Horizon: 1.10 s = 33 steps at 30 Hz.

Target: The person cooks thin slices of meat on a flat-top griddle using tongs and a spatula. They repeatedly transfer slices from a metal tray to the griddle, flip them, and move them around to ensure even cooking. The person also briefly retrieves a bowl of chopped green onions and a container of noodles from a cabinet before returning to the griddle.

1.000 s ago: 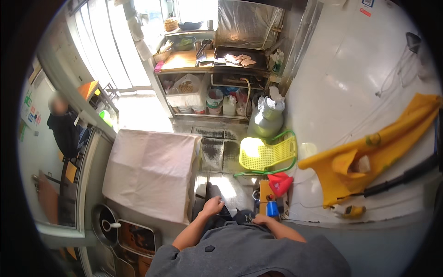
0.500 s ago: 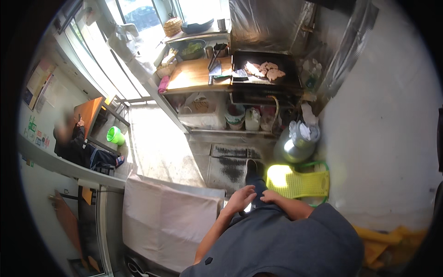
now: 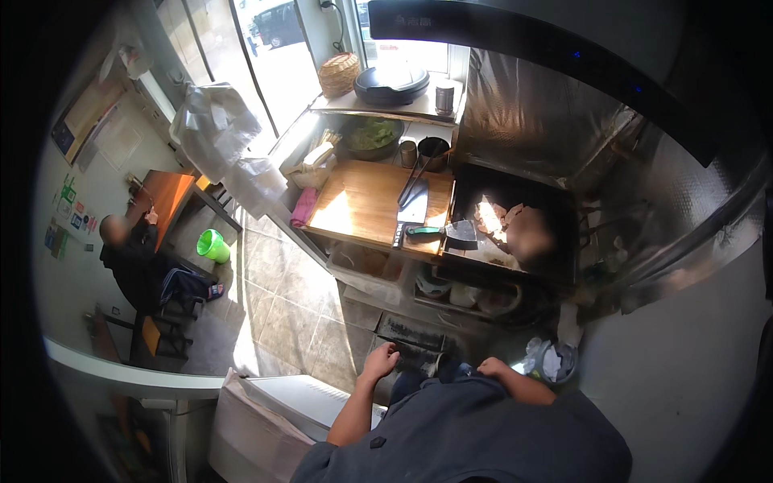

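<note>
My left hand (image 3: 382,361) hangs in front of my body, fingers loosely apart, with nothing in it. My right hand (image 3: 493,367) is near my waist, its fingers curled in and no object showing. Both are apart from the counter. Ahead lies a wooden cutting board (image 3: 362,185), with a broad-bladed cleaver (image 3: 415,208) near its right edge. A scraper (image 3: 461,234) with a green and black handle bridges the board and the black griddle (image 3: 555,201). Browned pieces of meat (image 3: 491,217) sit on the griddle, partly blurred.
A dark bowl of greens (image 3: 372,135), a black pot (image 3: 432,153) and a pink cloth (image 3: 304,207) surround the board. A bin with white bags (image 3: 555,361) stands right of me; a covered surface (image 3: 258,427) is at left. A person (image 3: 133,258) sits at a table far left.
The view has swung up and closer to the counter, and a dark hood edge now shows above. My hands have moved farther apart. The yellow-green chair has left the view.
</note>
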Tool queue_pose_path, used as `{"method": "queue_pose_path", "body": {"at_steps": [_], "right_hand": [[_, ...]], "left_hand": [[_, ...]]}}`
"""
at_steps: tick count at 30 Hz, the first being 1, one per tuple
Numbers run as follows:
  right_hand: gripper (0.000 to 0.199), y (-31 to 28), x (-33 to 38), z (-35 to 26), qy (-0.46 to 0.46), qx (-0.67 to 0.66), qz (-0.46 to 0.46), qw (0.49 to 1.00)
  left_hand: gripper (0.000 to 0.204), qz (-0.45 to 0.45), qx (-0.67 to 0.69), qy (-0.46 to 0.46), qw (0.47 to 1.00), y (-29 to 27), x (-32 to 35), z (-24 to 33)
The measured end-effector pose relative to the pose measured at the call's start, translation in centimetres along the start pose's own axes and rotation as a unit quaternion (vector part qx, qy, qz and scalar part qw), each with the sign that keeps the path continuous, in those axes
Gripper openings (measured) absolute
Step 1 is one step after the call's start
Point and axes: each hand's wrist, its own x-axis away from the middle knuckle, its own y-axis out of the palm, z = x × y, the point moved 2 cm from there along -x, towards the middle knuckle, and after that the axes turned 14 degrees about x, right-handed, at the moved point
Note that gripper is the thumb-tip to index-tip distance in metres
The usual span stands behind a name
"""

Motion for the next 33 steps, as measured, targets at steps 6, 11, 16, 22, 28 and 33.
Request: {"method": "queue_pose_path", "body": {"at_steps": [6,11,16,22,28,33], "right_hand": [[0.022,-2.3,-1.2,-0.3,0.101,-0.100,0.038,0.989],[0.016,1.4,-1.8,2.8,0.199,-0.328,0.094,0.919],[0.019,1.2,1.0,-9.2,0.349,-0.389,0.060,0.850],[0.030,-1.8,-3.0,-20.6,0.357,-0.340,0.179,0.851],[0.030,1.2,-4.0,-18.5,0.339,-0.390,0.138,0.845],[0.026,-12.4,2.6,-13.1,0.237,-0.355,0.378,0.821]], "left_hand": [[0.045,0.013,-0.035,-0.022,0.999,-7.8,-9.4,-2.2],[0.033,0.041,-0.006,0.144,0.989,-12.9,-24.3,7.0],[0.036,-0.035,-0.138,0.275,0.951,-18.5,-37.8,15.8],[0.039,-0.047,-0.265,0.329,0.905,-19.8,-45.7,16.2],[0.039,-0.083,-0.255,0.332,0.904,-17.6,-43.8,15.9],[0.045,-0.113,-0.256,0.278,0.919,-16.9,-44.7,15.1]]}}
